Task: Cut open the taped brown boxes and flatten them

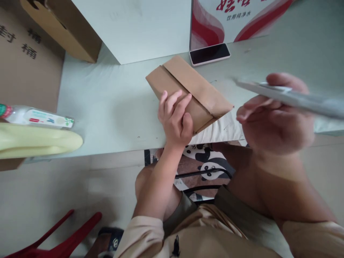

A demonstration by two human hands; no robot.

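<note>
A folded brown paper packet [188,89] with a flap across its top lies slanted on the table near its front edge. My left hand [176,116] rests on the packet's near side, its fingers spread and slightly bent over the paper. To the right, my right hand [276,118] is raised and closed around a long silver-grey utility knife [303,100]. The knife's pointed end faces left, toward the packet but apart from it. Motion blurs the knife, so its blade is not clear.
A phone [210,54] lies behind the packet, before a red-and-white box [236,21] and a white box [145,28]. At left are cardboard boxes [45,46], a plastic bottle [43,118] and a pale yellow object [40,139]. A red plastic chair [61,240] stands below.
</note>
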